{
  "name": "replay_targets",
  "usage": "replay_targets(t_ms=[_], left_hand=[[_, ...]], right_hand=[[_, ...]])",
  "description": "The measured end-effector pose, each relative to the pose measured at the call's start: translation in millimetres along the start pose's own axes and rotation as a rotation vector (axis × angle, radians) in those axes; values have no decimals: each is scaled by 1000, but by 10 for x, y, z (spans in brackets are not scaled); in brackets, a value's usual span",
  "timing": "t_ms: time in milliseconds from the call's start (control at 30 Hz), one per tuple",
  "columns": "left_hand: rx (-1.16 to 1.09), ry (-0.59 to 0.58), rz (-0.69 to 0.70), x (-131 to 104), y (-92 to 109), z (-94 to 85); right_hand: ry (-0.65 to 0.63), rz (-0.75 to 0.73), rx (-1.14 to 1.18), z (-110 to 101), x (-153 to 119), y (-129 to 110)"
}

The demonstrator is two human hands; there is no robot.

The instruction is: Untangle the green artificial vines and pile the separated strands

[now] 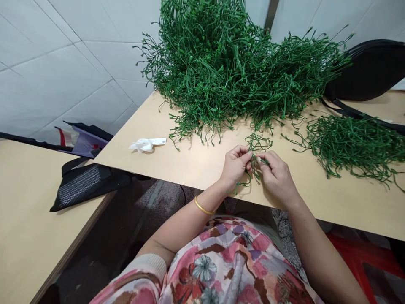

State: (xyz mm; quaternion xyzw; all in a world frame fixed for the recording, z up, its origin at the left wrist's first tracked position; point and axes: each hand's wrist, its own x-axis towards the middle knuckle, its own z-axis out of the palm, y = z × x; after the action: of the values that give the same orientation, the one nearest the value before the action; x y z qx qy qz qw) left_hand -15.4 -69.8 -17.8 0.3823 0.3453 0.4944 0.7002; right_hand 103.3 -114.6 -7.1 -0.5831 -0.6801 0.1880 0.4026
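Observation:
Near the front edge of the table, my left hand (236, 165) pinches a small bunch of thin green artificial plant stems (257, 141). My right hand (276, 175) is beside it, thumb and fingers closed on the same stems from the right. Some stem ends stick out above the fingers and others hang below them. Where exactly the fingertips meet the stems is partly hidden. Just beyond my hands rises a big heap of similar green stems (221, 71). Off to the right lies a smaller, flatter pile of loose stems (354, 145).
A crumpled white tissue (147, 145) lies on the tan table (196, 166) at left. A black bag (376, 69) with a strap stands at the back right. Another black bag with mesh (85, 183) sits in the gap by the second table (28, 202). Below right is a red stool (363, 261).

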Motion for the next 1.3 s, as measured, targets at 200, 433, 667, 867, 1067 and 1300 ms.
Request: replay_targets(t_ms=[200,433,667,867,1067,1300], left_hand=[[-27,-5,-10,-10,-1,10],[-133,-11,-90,25,23,-15],[-161,-16,-148,46,38,-13],[-230,159,-117,127,62,20],[-86,89,-62,109,62,61],[-115,51,-44,37,85,57]], right_hand=[[-83,208,332,25,30,-46],[-161,230,261,6,108,-18],[-170,126,-114,9,103,-15],[-83,-257,-479,126,-120,-212],[121,-388,-469,-229,-211,-299],[347,-59,-885,-1072,159,452]])
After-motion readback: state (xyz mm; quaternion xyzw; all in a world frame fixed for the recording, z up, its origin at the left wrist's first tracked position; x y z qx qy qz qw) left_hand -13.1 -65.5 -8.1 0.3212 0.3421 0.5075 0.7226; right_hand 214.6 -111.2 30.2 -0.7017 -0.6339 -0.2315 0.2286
